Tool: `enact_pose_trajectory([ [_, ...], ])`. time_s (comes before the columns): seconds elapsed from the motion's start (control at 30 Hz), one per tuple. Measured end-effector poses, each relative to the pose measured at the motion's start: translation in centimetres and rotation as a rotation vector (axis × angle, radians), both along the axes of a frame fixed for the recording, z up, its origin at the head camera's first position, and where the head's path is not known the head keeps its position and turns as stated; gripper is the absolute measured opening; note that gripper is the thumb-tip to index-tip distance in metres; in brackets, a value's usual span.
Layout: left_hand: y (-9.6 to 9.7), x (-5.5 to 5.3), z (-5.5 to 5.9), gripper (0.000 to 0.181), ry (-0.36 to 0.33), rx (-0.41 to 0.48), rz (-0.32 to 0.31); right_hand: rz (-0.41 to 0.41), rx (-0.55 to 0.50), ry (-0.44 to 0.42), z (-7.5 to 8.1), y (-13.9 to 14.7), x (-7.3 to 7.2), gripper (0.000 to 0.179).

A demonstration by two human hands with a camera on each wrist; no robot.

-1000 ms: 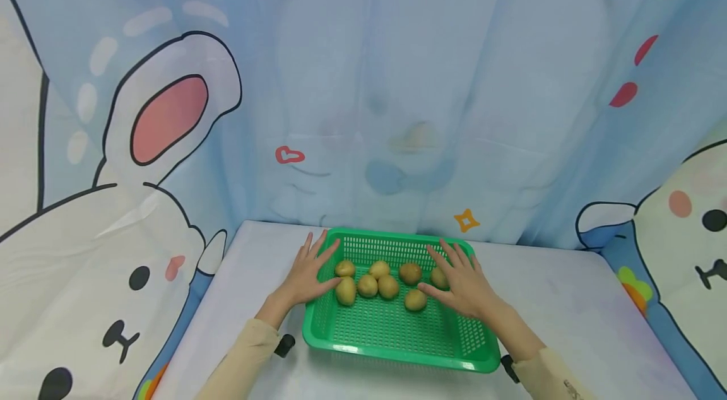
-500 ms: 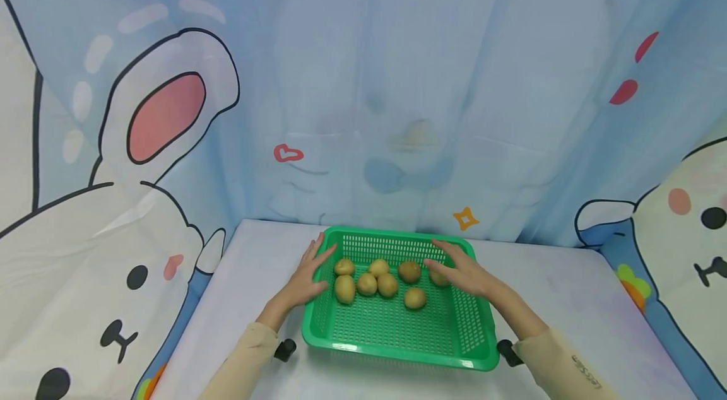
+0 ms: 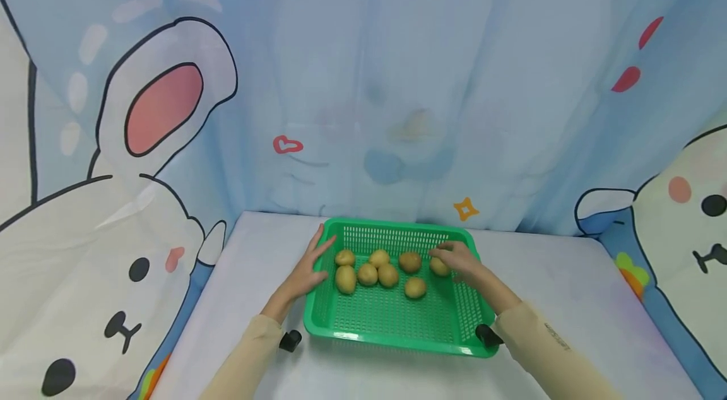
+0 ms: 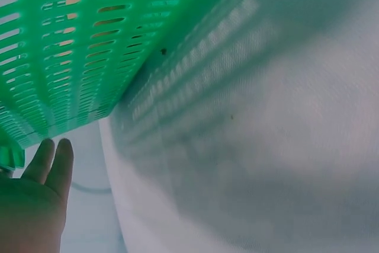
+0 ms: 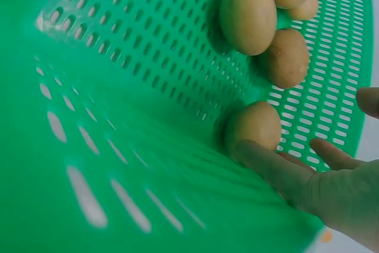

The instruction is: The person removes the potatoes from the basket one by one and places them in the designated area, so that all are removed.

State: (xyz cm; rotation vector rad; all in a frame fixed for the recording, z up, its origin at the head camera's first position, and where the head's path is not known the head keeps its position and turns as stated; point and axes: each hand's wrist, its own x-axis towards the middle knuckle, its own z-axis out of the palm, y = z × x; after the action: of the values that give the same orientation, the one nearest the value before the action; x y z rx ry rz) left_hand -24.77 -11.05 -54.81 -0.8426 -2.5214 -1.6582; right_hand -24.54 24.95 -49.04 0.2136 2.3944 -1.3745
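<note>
A green plastic basket [image 3: 397, 341] with slotted walls holds several potatoes [image 3: 388, 276], most of them towards its back left. My left hand [image 3: 302, 277] is at the basket's left side, fingers spread along the rim; in the left wrist view two of its fingertips show just by the slotted wall. My right hand [image 3: 461, 259] reaches over the right wall into the basket. In the right wrist view one of its fingers meets the rightmost potato [image 5: 254, 125], while the thumb [image 5: 368, 102] stands apart from it. Another single potato [image 3: 415, 288] lies nearer the front.
The basket stands on a white-covered table [image 3: 556, 299] with a light blue cartoon curtain [image 3: 363, 72] behind it. A small black wrist device [image 3: 291, 341] sits at the left cuff, and another [image 3: 487, 335] overlaps the basket's front right corner.
My right hand has lowered into the basket's right side, its spread fingers drawing in towards the rightmost potato. My left hand has shifted slightly outward to the left rim.
</note>
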Motion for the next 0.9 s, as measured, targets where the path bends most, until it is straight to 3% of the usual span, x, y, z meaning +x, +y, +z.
enact_pose_trajectory([
  [0.27,-0.2,-0.2,0.1,0.083,-0.034,0.042,-0.020,-0.072,0.136,0.095,-1.3,-0.7,-0.9,0.055],
  [0.53,-0.2,-0.1,-0.1,0.082,-0.033,0.043,0.006,-0.135,0.221,0.182,-2.0,-1.5,-0.9,0.044],
  [0.63,0.0,0.8,1.4,0.079,-0.060,0.057,0.001,-0.131,0.266,0.215,-2.2,-1.9,-0.9,0.047],
  [0.77,0.3,0.9,1.7,0.079,-0.046,0.066,0.009,-0.136,0.329,0.292,-2.5,-2.2,-1.0,0.049],
  [0.9,0.1,0.0,0.0,0.083,-0.047,0.069,0.018,-0.127,0.387,0.336,-3.0,-2.3,-1.1,0.046],
])
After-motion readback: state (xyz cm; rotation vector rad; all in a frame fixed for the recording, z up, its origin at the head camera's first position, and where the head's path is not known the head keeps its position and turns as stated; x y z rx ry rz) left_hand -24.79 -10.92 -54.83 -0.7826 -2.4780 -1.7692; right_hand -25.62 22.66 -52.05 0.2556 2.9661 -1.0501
